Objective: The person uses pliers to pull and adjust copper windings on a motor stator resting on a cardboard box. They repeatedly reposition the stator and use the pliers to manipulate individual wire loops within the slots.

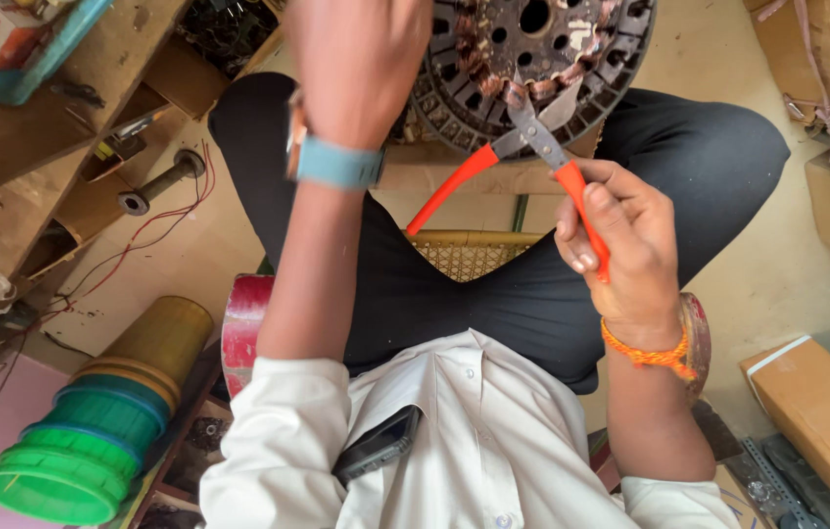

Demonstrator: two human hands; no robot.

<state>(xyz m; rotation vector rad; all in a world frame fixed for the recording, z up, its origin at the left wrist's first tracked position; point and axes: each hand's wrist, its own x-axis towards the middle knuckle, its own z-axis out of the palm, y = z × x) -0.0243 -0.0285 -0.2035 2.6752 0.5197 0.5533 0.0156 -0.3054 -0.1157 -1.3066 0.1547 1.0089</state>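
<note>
Pliers with orange handles sit in the right hand, which closes around one handle only; the other handle splays out free toward the lap. Their steel tip points into the copper windings at the near rim of the round motor stator, a dark slotted disc resting on the person's knees against a wooden board. The left hand rises close to the camera with its back toward the lens, so its fingers are hidden and I cannot tell whether it is open or gripping anything; a blue watch strap circles its wrist.

To do this well, in my judgement, the right hand needs both handles inside the palm before any squeeze, since a one-handle hold gives no bite and lets the tip wander across neighbouring coils. The nose should take a single strand or lead at the slot edge, not a bundle. The stator looks only balanced on the lap, so the left hand would serve best pressing its rim steady while the tool works. Pulling should run along the slot, gently, because thin copper snaps or scrapes its coating easily.

A stack of green and yellow plastic spools and some cardboard boxes lie well apart on the floor.
</note>
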